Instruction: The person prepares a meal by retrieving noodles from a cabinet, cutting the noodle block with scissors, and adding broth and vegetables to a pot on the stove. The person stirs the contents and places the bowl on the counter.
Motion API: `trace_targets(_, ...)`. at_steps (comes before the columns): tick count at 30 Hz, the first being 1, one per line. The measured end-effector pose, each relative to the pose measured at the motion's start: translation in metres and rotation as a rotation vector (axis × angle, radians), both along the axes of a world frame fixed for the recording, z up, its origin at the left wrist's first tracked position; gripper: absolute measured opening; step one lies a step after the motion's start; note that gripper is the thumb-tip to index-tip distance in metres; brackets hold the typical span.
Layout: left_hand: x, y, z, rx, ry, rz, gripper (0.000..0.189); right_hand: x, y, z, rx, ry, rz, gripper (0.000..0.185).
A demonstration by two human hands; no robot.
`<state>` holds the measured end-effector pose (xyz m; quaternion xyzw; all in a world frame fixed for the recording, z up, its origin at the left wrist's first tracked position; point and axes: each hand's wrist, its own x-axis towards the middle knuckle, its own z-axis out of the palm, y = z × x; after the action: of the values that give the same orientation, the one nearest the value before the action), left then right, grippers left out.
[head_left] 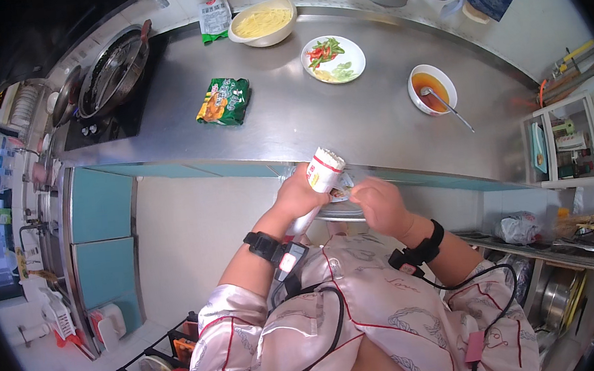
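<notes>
My left hand [297,193] grips a roll of dried noodles [323,170] in a white paper wrapper with a red band, tilted over the counter's front edge. The pale noodle ends show at its upper end. Clear printed plastic packaging [341,191] hangs beside the roll. To the right, my right hand [381,204], a little blurred, has its fingers closed on the edge of this plastic. Before me on the steel counter [281,128] lies a green food packet [224,101]. A white plate [351,48] holds cut red and green peppers and other sliced pieces.
A white bowl [451,87] of amber liquid holds a metal spoon [446,102]. At the back are a cream bowl [263,41] of yellow strips and a white-and-green packet [215,20]. A wok [117,68] stands on the cooktop at left; a small shelf [572,182] stands at right.
</notes>
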<state>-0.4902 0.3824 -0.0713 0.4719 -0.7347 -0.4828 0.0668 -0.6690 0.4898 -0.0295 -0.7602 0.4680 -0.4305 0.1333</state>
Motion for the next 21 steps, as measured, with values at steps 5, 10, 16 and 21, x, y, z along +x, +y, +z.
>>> trace_targets(5, -0.006, -0.009, -0.008, 0.064, 0.091, 0.115, 0.063, 0.001, 0.014, 0.004, -0.029, 0.034, -0.019, 0.009)
trace_targets(10, -0.004, -0.017, -0.029, 0.196, 0.256, 0.165, 0.065, -0.015, 0.009, -0.017, 0.552, -0.22, -0.229, 0.003)
trace_targets(16, -0.006, -0.02, -0.057, 0.131, 0.213, 0.102, 0.066, -0.02, -0.005, -0.052, 0.845, -0.634, -0.211, 0.013)
trace_targets(21, 0.012, -0.012, -0.04, -0.041, 0.368, 0.258, 0.049, -0.038, 0.003, -0.082, 0.833, -0.62, -0.117, 0.02)
